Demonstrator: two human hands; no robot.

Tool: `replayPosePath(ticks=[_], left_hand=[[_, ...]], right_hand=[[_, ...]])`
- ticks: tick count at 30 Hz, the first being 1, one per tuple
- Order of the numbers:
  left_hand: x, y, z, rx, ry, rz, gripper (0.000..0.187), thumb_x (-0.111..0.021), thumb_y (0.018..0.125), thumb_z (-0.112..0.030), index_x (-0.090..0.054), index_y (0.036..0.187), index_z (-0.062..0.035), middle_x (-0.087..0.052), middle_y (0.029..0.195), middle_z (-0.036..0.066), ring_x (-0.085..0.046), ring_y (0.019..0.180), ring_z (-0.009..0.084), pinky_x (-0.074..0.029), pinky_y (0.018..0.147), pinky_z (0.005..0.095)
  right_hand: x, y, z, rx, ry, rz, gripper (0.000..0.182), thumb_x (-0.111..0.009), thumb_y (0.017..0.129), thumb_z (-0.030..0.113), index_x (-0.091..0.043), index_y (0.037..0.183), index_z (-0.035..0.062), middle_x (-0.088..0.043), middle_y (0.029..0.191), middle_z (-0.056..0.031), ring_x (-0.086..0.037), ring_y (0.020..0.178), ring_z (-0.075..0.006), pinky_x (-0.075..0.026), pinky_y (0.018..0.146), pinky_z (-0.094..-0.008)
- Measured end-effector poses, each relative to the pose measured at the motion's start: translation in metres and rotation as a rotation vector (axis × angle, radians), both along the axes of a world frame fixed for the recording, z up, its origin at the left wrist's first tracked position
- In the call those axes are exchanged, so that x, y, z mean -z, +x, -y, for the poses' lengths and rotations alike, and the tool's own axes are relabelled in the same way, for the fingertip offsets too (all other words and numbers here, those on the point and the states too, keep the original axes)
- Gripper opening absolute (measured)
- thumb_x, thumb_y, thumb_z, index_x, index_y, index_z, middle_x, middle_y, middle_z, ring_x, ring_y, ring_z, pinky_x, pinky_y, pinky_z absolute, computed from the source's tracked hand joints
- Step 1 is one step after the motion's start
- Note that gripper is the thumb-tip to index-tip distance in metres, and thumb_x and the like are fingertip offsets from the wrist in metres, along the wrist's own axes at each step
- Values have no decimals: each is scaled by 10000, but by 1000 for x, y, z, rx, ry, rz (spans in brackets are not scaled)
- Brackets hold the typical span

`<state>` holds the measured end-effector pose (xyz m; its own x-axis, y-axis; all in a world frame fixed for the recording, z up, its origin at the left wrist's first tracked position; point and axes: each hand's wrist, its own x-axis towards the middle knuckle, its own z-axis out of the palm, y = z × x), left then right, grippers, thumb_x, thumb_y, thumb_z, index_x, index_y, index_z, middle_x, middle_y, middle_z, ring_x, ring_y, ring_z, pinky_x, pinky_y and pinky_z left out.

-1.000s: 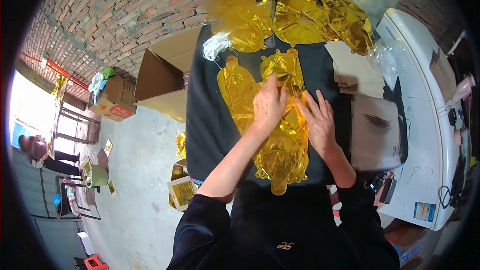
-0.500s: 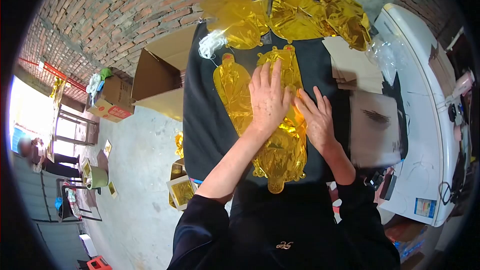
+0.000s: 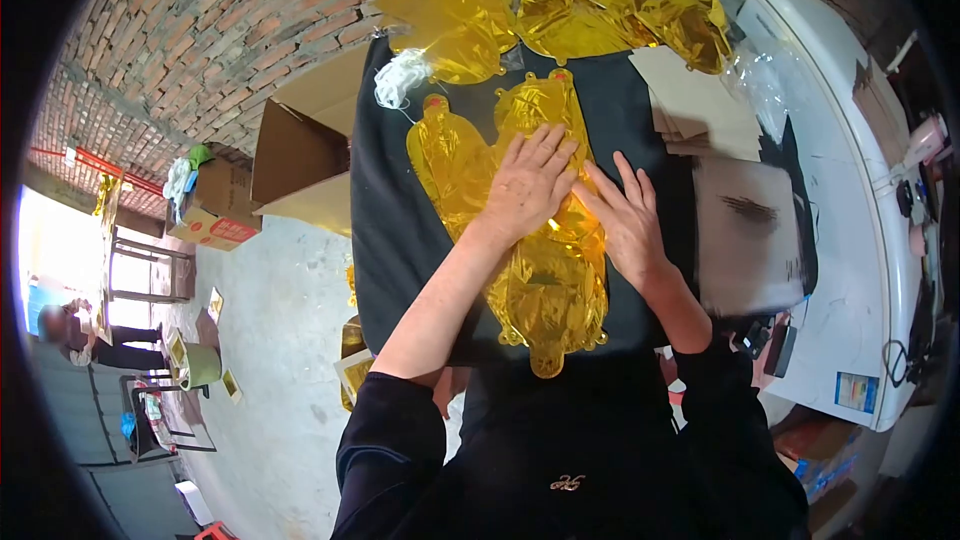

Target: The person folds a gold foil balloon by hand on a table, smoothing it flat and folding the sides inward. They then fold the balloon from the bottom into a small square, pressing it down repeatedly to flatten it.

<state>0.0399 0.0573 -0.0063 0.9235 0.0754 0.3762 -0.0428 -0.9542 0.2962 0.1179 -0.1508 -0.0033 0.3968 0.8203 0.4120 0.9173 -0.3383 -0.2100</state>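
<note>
plainly, left hand (image 3: 530, 182) and right hand (image 3: 628, 222) touch the gold foil (image 3: 548, 302), both unclenched.

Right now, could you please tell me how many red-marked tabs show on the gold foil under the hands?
2: the left red-marked tab and the right red-marked tab, both at the far end of the gold foil. Others may be hidden beneath the left hand.

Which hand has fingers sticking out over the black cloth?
The right hand: some fingers stretch past the gold foil, over black cloth. The left hand has its fingers over foil.
</note>
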Motion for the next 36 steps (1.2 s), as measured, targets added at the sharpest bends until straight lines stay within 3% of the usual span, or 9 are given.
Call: replayPosePath(ticks=[7,16,24,28,31,35,36], left_hand=[[3,-2,4,-21,68,10,514,-454,1132,-334,-511,1576,-82,-441,1672,159,-353,1580,332,-218,1309,517],[5,-1,5,-50,93,16,505,-467,1120,-309,-518,1570,-86,-462,1660,151,-367,1573,329,-231,1309,510],[3,0,7,-63,85,-13,514,-467,1109,-299,-504,1580,-97,-456,1663,153,-361,1575,327,-223,1313,513],[3,0,6,-63,110,-2,522,-470,1107,-301,-491,1586,-97,-457,1661,156,-361,1575,331,-223,1312,517],[4,-2,7,-60,121,-3,525,-474,1107,-299,-483,1589,-93,-459,1659,156,-366,1572,334,-232,1309,519],[2,0,6,-52,134,28,525,-489,1105,-290,-478,1587,-80,-466,1650,162,-371,1566,353,-253,1300,519],[2,0,6,-53,135,38,525,-497,1104,-285,-478,1585,-75,-470,1645,164,-372,1564,360,-261,1296,519]], right_hand=[[4,1,0,-6,47,5,570,-683,876,-3,-716,1410,197,-572,1584,-54,-388,1556,-358,-251,1268,-596],[-3,-11,12,-65,45,42,513,-669,894,5,-665,1407,23,-646,1474,-133,-511,1475,-325,-290,1263,-562],[-16,-57,45,-161,41,-22,392,-671,884,37,-712,1266,-44,-683,1343,-192,-603,1345,-346,-445,1196,-510],[-10,-72,53,-198,91,-112,462,-691,848,10,-680,1304,-59,-665,1334,-208,-603,1323,-384,-490,1147,-487],[-20,-74,55,-116,273,-180,463,-664,876,-23,-656,1338,-59,-625,1370,-212,-603,1304,-387,-493,1128,-480],[-19,-67,62,-32,308,-197,519,-704,881,-41,-589,1388,-40,-602,1337,-188,-591,1238,-395,-481,1080,-486],[-14,-67,64,-35,302,-157,578,-806,830,49,-574,1354,-25,-604,1266,-182,-591,1171,-389,-468,1021,-505]])
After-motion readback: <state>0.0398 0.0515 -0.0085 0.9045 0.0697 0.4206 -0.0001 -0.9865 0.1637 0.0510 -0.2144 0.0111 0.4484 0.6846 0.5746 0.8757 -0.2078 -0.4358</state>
